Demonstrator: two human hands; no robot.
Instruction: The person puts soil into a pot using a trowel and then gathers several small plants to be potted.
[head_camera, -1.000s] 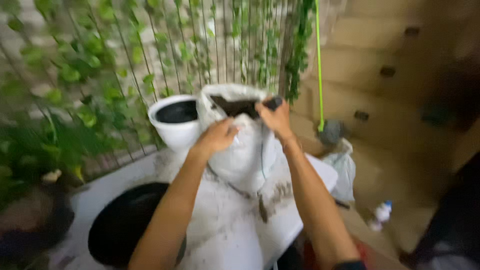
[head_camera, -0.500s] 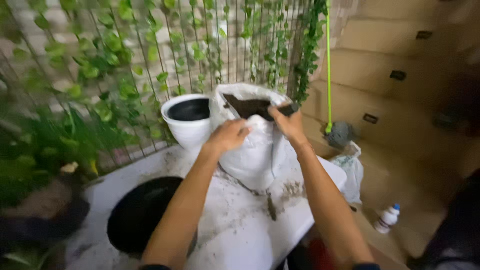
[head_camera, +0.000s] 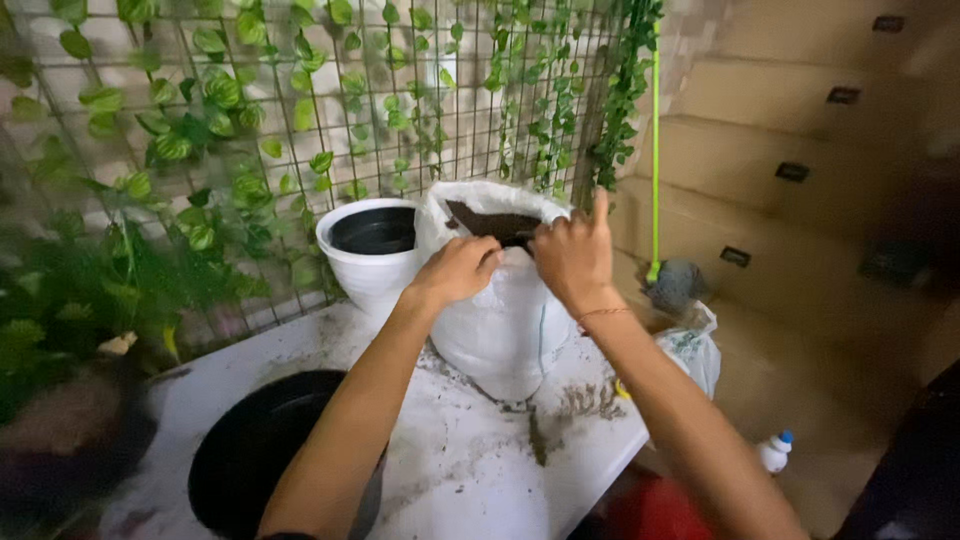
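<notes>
While both hands, left (head_camera: 462, 268) and right (head_camera: 572, 255), pinch the soil sack (head_camera: 495, 300) rim, opening looks underway; next needs a firm grip near the pot (head_camera: 372, 245).

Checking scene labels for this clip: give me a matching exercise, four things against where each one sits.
Things:
1. white sack
2. white pot
3. black bowl
4. small white bottle

Places:
A. near edge of the table, under the left forearm
B. on the floor, right of the table
C. against the wire trellis, left of the sack
D. middle of the table, its open top held by the left hand and right hand

Pairs: 1-D, 2-C, 3-A, 4-B
</notes>
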